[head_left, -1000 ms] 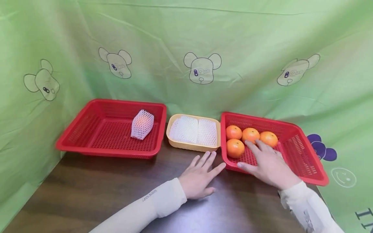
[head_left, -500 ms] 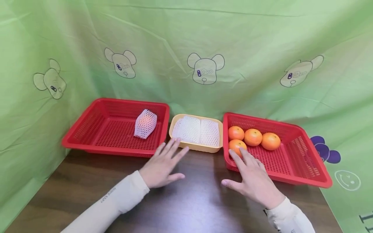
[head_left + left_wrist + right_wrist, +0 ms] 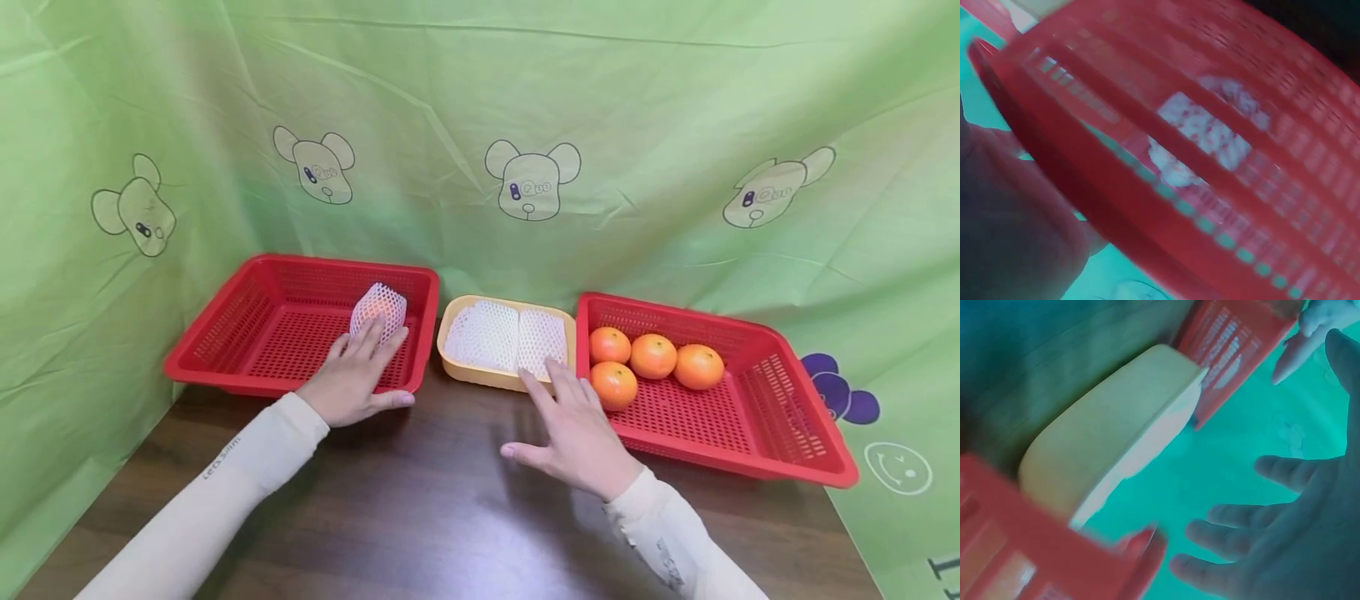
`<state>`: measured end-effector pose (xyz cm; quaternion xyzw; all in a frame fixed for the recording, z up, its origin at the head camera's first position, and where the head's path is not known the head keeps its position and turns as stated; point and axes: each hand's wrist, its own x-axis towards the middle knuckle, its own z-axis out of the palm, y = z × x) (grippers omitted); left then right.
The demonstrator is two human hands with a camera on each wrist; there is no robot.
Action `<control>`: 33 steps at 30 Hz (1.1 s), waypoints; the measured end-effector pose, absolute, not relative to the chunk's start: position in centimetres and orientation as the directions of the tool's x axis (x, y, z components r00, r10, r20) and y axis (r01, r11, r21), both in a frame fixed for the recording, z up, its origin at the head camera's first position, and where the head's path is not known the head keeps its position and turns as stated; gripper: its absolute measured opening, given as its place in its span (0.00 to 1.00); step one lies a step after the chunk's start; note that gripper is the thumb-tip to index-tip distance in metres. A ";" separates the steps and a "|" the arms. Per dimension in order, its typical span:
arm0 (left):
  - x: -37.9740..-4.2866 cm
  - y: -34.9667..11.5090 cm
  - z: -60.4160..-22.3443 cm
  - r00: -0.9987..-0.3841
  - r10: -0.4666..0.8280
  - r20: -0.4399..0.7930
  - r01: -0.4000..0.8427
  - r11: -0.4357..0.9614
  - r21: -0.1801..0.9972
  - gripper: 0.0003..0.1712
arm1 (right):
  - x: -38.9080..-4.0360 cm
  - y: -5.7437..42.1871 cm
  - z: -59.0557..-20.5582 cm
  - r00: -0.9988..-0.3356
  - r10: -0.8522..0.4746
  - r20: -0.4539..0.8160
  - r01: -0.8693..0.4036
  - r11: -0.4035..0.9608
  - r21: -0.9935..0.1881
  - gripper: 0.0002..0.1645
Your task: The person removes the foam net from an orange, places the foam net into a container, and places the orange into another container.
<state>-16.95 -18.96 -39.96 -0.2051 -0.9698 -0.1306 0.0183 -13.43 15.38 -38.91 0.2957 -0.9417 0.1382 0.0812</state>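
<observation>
My left hand [image 3: 348,379] reaches over the front rim of the left red basket [image 3: 225,375], fingers extended and thumb apart. Its fingertips overlap an orange in a white foam net [image 3: 388,310] inside that basket. In the left wrist view the netted orange [image 3: 1204,131] shows through the basket's slots, with the palm [image 3: 1016,219] outside the wall. My right hand [image 3: 577,433] hovers near the front of a yellow tray [image 3: 480,375], fingers spread and holding nothing. White foam nets [image 3: 487,333] lie in the tray. The right wrist view shows the right hand [image 3: 1285,531] spread beside the tray [image 3: 1104,419].
Several bare oranges [image 3: 652,357] sit toward the left side of the right red basket [image 3: 750,462]. The three containers stand in a row on a dark wooden table [image 3: 435,500]. A green printed cloth [image 3: 420,150] hangs behind and along the sides.
My left hand has moved left and forward, from in front of the tray to the netted orange. The right hand has left the right basket and moved left toward the tray.
</observation>
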 end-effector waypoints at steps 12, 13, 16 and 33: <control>-20.2 -22.0 -39.3 -0.956 0.286 -0.061 0.253 0.914 0.316 0.61 | -16.8 4.9 -39.7 -0.820 -0.561 0.117 -0.568 0.771 -0.288 0.65; -20.5 -22.1 -39.2 -0.959 0.274 -0.075 0.239 0.920 0.312 0.61 | -17.1 4.0 -39.7 -0.821 -0.560 0.110 -0.567 0.777 -0.275 0.66; -21.3 -22.4 -38.9 -0.961 0.247 -0.123 0.199 0.929 0.312 0.59 | -17.9 1.5 -40.1 -0.829 -0.552 0.088 -0.556 0.798 -0.234 0.69; -23.6 -23.0 -34.7 -0.944 0.174 -0.282 0.098 0.960 0.264 0.52 | -18.9 -2.7 -41.9 -0.876 -0.480 0.045 -0.482 0.868 -0.123 0.65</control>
